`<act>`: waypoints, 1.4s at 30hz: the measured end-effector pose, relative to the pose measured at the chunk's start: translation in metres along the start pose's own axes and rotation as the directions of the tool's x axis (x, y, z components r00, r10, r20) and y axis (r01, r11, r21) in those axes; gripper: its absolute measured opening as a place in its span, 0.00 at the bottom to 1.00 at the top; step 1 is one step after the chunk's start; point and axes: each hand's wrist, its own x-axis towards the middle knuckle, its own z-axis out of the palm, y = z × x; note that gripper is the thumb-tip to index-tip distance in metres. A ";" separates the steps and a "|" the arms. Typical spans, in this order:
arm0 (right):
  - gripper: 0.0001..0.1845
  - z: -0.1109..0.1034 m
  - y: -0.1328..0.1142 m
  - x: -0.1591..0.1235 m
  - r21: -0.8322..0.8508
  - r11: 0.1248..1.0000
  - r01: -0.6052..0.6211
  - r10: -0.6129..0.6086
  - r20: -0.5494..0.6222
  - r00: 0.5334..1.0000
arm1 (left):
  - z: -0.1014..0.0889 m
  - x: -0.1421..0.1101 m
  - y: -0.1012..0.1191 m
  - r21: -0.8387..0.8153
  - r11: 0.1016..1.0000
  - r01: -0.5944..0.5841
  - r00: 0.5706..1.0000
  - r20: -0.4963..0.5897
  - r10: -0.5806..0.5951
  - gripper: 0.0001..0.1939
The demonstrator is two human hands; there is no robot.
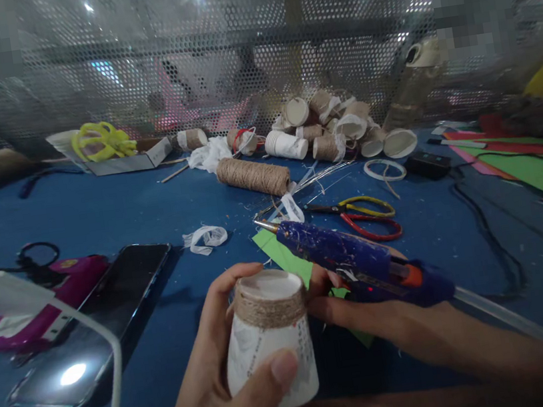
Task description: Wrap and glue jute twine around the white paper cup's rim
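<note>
2 hands busy: our left hand (208, 367) is curled around the white paper cup (271, 342), thumb in front, holding it base-up above the blue table (76, 217), while our right hand (358, 316) grips the glue gun (338, 248), handle hidden, fingers bunched just beside the cup's twine band (271, 311).

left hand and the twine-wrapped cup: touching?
Touching. The head view shows the left hand around the cup, thumb lying across its white side.

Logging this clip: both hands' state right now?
Left hand: closed around a twine-banded paper cup.
Right hand: beside the cup and hot-glue gun; exact grip cannot be told.
</note>
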 end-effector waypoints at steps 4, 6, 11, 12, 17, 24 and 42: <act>0.09 0.000 0.000 0.000 -0.001 1.000 -0.005 0.005 -0.024 1.000 | 0.000 0.000 0.000 -0.007 1.000 -0.004 1.000 -0.008 0.004 0.35; 0.09 0.000 -0.001 0.000 0.015 1.000 -0.010 0.011 -0.016 1.000 | -0.001 0.000 0.000 0.005 1.000 -0.018 1.000 -0.005 0.018 0.35; 0.09 -0.002 -0.002 0.000 0.048 0.999 -0.023 0.021 0.042 0.999 | -0.002 0.001 0.000 0.008 1.000 -0.024 1.000 0.007 0.024 0.34; 0.09 -0.002 -0.001 0.001 0.041 0.999 -0.029 0.027 0.040 0.999 | -0.002 0.001 -0.001 0.012 1.000 -0.024 1.000 0.006 0.024 0.34; 0.09 -0.002 -0.001 0.002 0.017 0.999 -0.040 0.040 -0.023 0.999 | 0.002 -0.001 -0.004 0.080 0.994 -0.078 0.997 0.036 0.075 0.33; 0.13 -0.002 -0.004 0.004 0.043 0.994 -0.098 0.100 -0.064 0.993 | 0.002 0.001 -0.008 0.256 0.957 -0.136 0.991 0.046 0.129 0.43; 0.13 -0.002 0.008 0.009 -0.170 0.983 0.068 -0.136 -0.427 0.894 | -0.006 0.001 -0.004 0.039 0.999 -0.018 1.000 0.015 0.018 0.41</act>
